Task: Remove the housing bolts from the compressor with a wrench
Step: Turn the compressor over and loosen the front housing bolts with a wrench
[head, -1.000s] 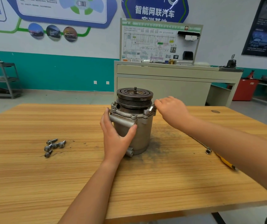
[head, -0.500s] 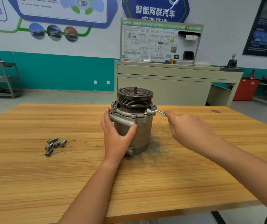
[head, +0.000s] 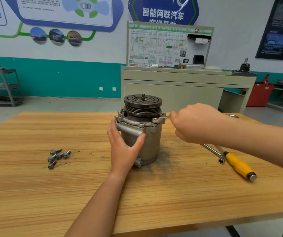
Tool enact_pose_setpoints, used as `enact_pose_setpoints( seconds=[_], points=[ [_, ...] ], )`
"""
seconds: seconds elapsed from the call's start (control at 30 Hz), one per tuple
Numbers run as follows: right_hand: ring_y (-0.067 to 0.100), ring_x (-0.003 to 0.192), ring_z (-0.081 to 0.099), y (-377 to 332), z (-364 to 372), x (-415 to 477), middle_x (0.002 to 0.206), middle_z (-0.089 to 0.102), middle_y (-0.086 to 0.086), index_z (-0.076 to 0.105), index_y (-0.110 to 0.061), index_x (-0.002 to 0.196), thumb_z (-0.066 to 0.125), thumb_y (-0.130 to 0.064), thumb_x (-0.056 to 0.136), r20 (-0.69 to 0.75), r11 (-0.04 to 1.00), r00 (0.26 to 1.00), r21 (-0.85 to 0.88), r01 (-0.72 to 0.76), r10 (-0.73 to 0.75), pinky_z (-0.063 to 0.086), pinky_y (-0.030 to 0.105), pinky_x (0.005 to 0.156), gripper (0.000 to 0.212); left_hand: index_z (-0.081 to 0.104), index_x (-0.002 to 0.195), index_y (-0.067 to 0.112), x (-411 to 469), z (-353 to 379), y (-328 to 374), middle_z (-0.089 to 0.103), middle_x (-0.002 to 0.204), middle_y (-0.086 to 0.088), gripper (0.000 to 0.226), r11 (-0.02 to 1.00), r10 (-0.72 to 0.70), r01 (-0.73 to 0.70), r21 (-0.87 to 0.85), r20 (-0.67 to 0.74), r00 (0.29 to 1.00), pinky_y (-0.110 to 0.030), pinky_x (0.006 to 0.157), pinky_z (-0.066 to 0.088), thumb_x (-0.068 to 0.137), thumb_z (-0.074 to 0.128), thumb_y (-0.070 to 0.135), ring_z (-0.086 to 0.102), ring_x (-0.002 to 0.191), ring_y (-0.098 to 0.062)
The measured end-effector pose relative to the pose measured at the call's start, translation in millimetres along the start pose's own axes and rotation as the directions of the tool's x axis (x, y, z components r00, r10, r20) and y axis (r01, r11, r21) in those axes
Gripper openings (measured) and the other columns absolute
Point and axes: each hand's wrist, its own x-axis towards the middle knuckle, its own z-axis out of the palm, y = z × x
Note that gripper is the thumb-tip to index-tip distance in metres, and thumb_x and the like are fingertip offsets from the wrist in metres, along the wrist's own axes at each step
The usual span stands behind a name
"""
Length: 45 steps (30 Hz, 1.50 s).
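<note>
Vs 0.5 s ago the right hand (head: 195, 124) sits higher in frame, fingers still curled round the wrench (head: 163, 118) handle, ring end on the right front corner of the compressor (head: 152, 146) flange. The arm now uncovers a yellow-handled driver (head: 238, 165) and socket bar (head: 212, 151) at centre right. Left hand (head: 123, 151) unchanged, gripping the compressor body at frame centre, w/ loose bolts (head: 58, 157) well apart at left on the wooden table (head: 34, 194); beige cabinet (head: 171, 93) and teal-banded wall (head: 60, 77) behind.
</note>
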Motion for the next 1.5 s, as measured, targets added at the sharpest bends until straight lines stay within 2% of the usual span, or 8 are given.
enact_pose_setpoints(
  seconds=[0.27,0.5,0.6,0.77,1.0,1.2,1.37,1.5],
  points=[
    [0.015,0.054,0.043,21.6,34.0,26.0,0.066,0.042,-0.001,0.039,-0.014,0.111,0.042,-0.002,0.09,-0.063,0.999,0.997,0.02,-0.032,0.033,0.029,0.025,0.044,0.025,0.008,0.14,0.038,-0.9,-0.4,1.3,0.017,0.149,0.004,0.091,1.0,-0.013,0.013,-0.001,0.001,1.0,-0.013,0.101,0.019,0.076,0.072,0.037,0.016,0.131,0.005],
    [0.035,0.092,0.059,-1.7,79.0,60.4,0.097,0.063,0.02,0.052,0.003,0.115,0.04,0.014,0.083,-0.388,0.935,0.903,0.351,-0.04,0.185,0.037,0.044,0.096,0.036,0.006,0.139,0.04,0.3,-0.8,0.2,0.016,0.149,0.006,0.092,1.0,-0.015,0.015,0.014,-0.001,1.0,-0.008,0.098,0.018,0.075,0.072,0.04,0.016,0.133,0.002],
    [0.033,0.096,0.059,-1.6,85.0,59.0,0.105,0.065,0.016,0.052,-0.004,0.124,0.04,0.007,0.089,-0.39,0.869,0.868,0.487,-0.088,0.306,0.041,0.041,0.088,0.038,0.006,0.139,0.04,0.6,-1.1,-0.2,0.017,0.15,0.004,0.092,1.0,-0.015,0.015,0.011,0.002,1.0,-0.009,0.1,0.018,0.075,0.072,0.04,0.016,0.135,-0.001],
    [0.02,0.054,0.051,0.2,71.6,24.6,0.064,0.056,0.005,0.052,-0.008,0.118,0.04,-0.015,0.098,-0.307,0.427,0.727,0.904,0.021,0.614,0.042,0.036,0.051,0.025,0.007,0.14,0.038,0.9,-1.1,-0.2,0.018,0.15,0.002,0.091,1.0,-0.012,0.012,0.002,0.002,1.0,-0.015,0.104,0.018,0.076,0.073,0.035,0.017,0.138,-0.004],
    [0.021,0.057,0.046,-12.8,47.6,-11.5,0.062,0.044,-0.002,0.047,-0.016,0.106,0.034,-0.022,0.098,-0.124,0.805,0.914,0.528,-0.268,0.386,0.03,0.029,0.045,0.017,0.008,0.142,0.034,-0.8,-1.6,2.9,0.017,0.149,0.0,0.092,1.0,-0.023,0.023,0.001,0.006,1.0,-0.02,0.107,0.018,0.078,0.073,0.032,0.016,0.138,-0.006],
    [0.013,0.048,0.026,-22.8,26.1,-4.9,0.059,0.031,-0.002,0.044,-0.012,0.105,0.037,-0.003,0.09,-0.058,0.922,0.958,0.294,-0.253,0.281,0.018,0.027,0.04,0.019,0.008,0.142,0.035,-1.0,-0.9,2.9,0.017,0.146,0.007,0.092,1.0,-0.029,0.029,-0.01,0.011,1.0,-0.019,0.105,0.019,0.077,0.072,0.035,0.017,0.136,-0.003],
    [0.021,0.059,0.036,-23.0,7.0,-0.8,0.08,0.053,0.003,0.044,-0.01,0.099,0.039,0.001,0.088,0.022,0.964,0.979,0.173,-0.202,0.202,0.021,0.027,0.039,0.017,0.009,0.147,0.027,-1.0,-0.7,2.0,0.016,0.149,0.005,0.095,0.999,-0.045,0.045,-0.007,0.009,0.999,-0.014,0.104,0.018,0.077,0.071,0.037,0.015,0.13,0.006],
    [0.016,0.048,0.029,-17.8,12.0,-0.4,0.061,0.034,0.0,0.031,-0.013,0.09,0.039,-0.013,0.092,0.047,0.979,0.987,0.127,-0.158,0.153,0.023,0.026,0.04,0.008,0.01,0.147,0.025,-1.4,0.6,2.1,0.018,0.146,0.006,0.093,0.999,-0.035,0.035,0.002,-0.001,0.999,0.004,0.095,0.014,0.078,0.072,0.034,0.015,0.127,0.01]
  ],
)
